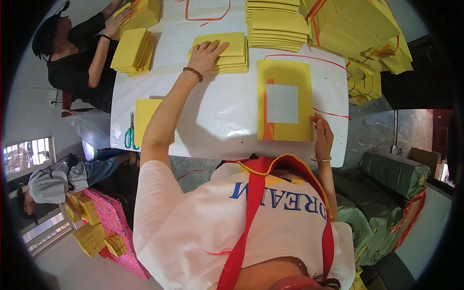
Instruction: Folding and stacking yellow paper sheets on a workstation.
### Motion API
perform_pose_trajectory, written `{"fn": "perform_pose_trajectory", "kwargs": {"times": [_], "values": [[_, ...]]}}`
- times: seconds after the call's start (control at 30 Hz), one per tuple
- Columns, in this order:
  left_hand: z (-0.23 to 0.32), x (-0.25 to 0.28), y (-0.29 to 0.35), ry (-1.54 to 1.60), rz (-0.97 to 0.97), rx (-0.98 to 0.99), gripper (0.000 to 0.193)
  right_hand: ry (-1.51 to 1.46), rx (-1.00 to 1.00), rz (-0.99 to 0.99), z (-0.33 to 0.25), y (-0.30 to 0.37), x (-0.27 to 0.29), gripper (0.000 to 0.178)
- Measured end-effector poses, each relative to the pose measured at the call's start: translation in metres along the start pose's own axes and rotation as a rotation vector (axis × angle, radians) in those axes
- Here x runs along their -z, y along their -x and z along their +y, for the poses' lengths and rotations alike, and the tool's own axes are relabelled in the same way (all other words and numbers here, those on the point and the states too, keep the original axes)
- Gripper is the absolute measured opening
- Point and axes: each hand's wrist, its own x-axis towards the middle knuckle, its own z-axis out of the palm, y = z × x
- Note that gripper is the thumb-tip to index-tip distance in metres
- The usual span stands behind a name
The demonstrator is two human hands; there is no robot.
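My left hand (209,55) lies palm down on a small stack of yellow paper envelopes (232,65), its fingers spread over the top one. Flat on the white-covered table (217,116), to the right of that stack, is a single yellow envelope (285,72) with a pale rectangle and an orange strip on its face. At this envelope's right edge, the bent fingertips of my right hand (323,133) seem to pinch the paper. Partly behind my left forearm rests another yellow piece (145,116), with green-handled scissors (130,133) beside it.
Taller yellow stacks (278,29) and red-tied bundles (348,24) stand at the far side. A co-worker in black (79,67) handles a yellow stack at far left; another person (53,181) is by a pink-covered table (113,217). Green wrapped bales (377,208) sit at right.
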Motion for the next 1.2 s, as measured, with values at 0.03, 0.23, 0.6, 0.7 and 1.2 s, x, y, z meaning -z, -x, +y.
{"fn": "perform_pose_trajectory", "kwargs": {"times": [0.03, 0.23, 0.6, 0.7, 1.2], "values": [[0.001, 0.004, -0.002, -0.042, -0.082, -0.010, 0.059, 0.000, -0.005, -0.002, 0.001, -0.001, 0.000, 0.031], [0.021, -0.016, 0.015, -0.141, -0.159, 0.055, 0.064, -0.007, -0.004, -0.015, 0.011, -0.006, -0.004, 0.031], [0.018, -0.005, 0.006, -0.050, -0.316, 0.136, 0.075, 0.255, 0.239, 0.002, -0.001, -0.010, -0.008, 0.024], [0.012, 0.010, -0.001, -0.023, -0.336, 0.149, 0.082, 0.347, 0.287, -0.056, 0.001, -0.011, -0.007, 0.024], [0.182, 0.050, 0.067, 0.540, -0.144, -0.277, 0.051, 0.323, 0.305, -0.089, 0.017, -0.014, -0.005, 0.026]]}}
